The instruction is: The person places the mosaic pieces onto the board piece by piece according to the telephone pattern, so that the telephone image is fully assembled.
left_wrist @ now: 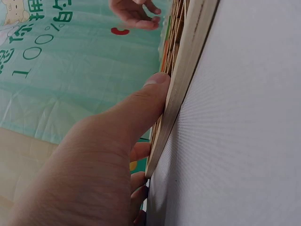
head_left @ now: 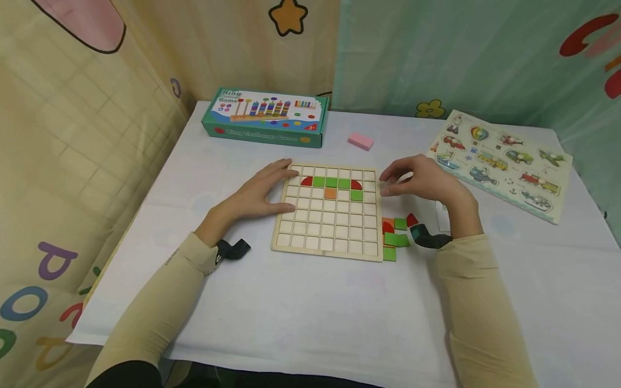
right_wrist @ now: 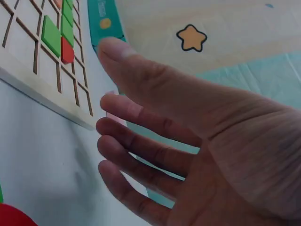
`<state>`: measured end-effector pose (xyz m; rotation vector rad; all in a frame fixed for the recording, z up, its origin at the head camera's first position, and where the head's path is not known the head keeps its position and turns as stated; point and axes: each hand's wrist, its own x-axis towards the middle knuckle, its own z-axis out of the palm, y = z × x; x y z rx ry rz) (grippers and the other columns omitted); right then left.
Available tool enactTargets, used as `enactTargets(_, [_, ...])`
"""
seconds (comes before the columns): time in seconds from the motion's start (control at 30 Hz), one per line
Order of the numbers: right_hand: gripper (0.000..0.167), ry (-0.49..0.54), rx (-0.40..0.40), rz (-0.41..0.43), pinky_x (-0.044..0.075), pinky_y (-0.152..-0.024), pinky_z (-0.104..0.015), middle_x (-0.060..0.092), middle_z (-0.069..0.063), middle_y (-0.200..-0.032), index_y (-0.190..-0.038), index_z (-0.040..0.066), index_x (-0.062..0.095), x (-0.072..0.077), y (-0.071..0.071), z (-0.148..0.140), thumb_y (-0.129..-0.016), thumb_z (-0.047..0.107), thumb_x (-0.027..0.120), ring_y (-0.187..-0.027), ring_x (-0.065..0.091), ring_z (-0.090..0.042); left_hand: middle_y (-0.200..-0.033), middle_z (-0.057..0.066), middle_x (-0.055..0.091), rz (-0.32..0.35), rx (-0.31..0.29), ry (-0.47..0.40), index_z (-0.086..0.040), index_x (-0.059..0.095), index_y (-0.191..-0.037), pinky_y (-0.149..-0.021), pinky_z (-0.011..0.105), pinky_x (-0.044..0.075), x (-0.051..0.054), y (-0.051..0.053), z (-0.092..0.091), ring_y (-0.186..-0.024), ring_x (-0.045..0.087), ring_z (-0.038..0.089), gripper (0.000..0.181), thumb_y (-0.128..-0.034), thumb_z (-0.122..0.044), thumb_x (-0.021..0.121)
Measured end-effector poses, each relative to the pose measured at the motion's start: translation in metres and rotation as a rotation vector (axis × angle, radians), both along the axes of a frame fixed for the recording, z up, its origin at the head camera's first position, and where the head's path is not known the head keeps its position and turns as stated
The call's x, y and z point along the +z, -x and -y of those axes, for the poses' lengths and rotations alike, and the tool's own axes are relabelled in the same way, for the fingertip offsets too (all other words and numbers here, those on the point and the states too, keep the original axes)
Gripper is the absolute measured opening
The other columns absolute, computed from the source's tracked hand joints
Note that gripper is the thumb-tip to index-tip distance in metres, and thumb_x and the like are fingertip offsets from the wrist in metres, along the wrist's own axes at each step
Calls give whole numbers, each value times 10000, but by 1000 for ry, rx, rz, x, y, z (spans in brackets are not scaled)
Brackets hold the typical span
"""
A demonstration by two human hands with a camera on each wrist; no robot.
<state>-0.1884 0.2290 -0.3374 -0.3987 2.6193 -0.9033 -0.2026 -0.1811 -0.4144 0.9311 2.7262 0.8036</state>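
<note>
The grid board [head_left: 330, 255] lies flat around the middle of the tabletop [head_left: 291, 312]. Five tiles [head_left: 331, 182] sit side by side in its second row from the far edge; two more sit in the next row nearer, under the third and the fifth. Loose tiles [head_left: 390, 253] lie in a cluster along the board's right edge, by its near right corner. Behind the board, the Ring Challenge Game box [head_left: 265, 118] stands by the tabletop's far left corner, with a small block [head_left: 360, 141] to its right. The vehicle puzzle board [head_left: 499, 152] lies aslant toward the far right corner.
</note>
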Motion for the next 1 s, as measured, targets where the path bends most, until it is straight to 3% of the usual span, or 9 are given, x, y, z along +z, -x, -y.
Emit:
enactTargets(0.17, [544,-81,66,87,491,-948,-412,702,-84,-1206,-1237,106,715,-6,0,-7,-838,425,901,-1094,601,-262,-1765,6,202,-4,6,-12,-232,479,-1562,-1319,542,178,0,-1,1,-1646,124,228,818,-879,-538,810])
enactTargets(0.43, [607,-110,118,71,469,-932,-419,630,-102,-1164,-1209,83,667,-22,-15,-12,-783,415,945,-1057,539,-268,-1770,3,187,12,-10,-13,-240,466,-1573,-1322,540,170,-4,0,-8,-1650,105,222,825,-886,-564,789])
enactTargets(0.6, [563,-90,140,41,459,-897,-415,608,-105,-1132,-1162,95,672,-24,-18,-11,-772,384,956,-1028,529,-275,-1770,8,185,11,0,-14,-234,466,-1573,-1321,550,166,-3,-1,-7,-1650,107,238,830,-881,-551,797])
enactTargets(0.87, [337,-80,118,43,500,-906,-403,666,-86,-1091,-1110,100,716,-21,-17,-11,-891,304,871,-1022,565,-258,-1771,-4,180,12,4,-5,-249,456,-1581,-1321,547,168,0,-1,-4,-1650,108,232,826,-891,-561,786])
enactTargets(1.0, [371,-88,132,71,500,-848,-369,667,-67,-1012,-1078,111,730,-19,-15,-9,-852,350,901,-959,567,-239,-1773,-8,173,12,11,8,-254,457,-1580,-1321,546,172,2,-1,-1,-1651,104,227,825,-889,-562,787])
